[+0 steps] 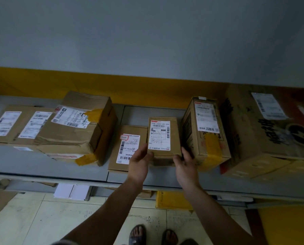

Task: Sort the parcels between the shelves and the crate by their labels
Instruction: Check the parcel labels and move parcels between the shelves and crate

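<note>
A grey metal shelf (32, 161) runs across the view, smooth and matt, with cardboard parcels lined up on it. At the far left lies a wide flat box (15, 124) carrying two white printed labels. Just beside it sits a crumpled box (87, 121), its sides dented and creased, patched with strips of yellow tape, resting on another taped carton. Next comes a thin box (130, 131) lying flat, with a white barcode label on its top.

The left hand (139, 161) reaches up from below, and its thumb and curled fingers grip the lower left corner of the small box (162, 133). This is a neat rectangular brown carton in the middle of the shelf, with a white label covering most of its upper face. Whether it rests on the shelf or is lifted clear of it cannot be told. The right hand (184, 163) holds its lower right corner, fingers loosely bent along the side and thumb at the front edge.

Just to the right stands a tall box (204, 131), upright, with a label and a broad yellow tape band. Beyond it sits a large carton (264, 131) with bold black print. Pale floor tiles (41, 218) lie below.
</note>
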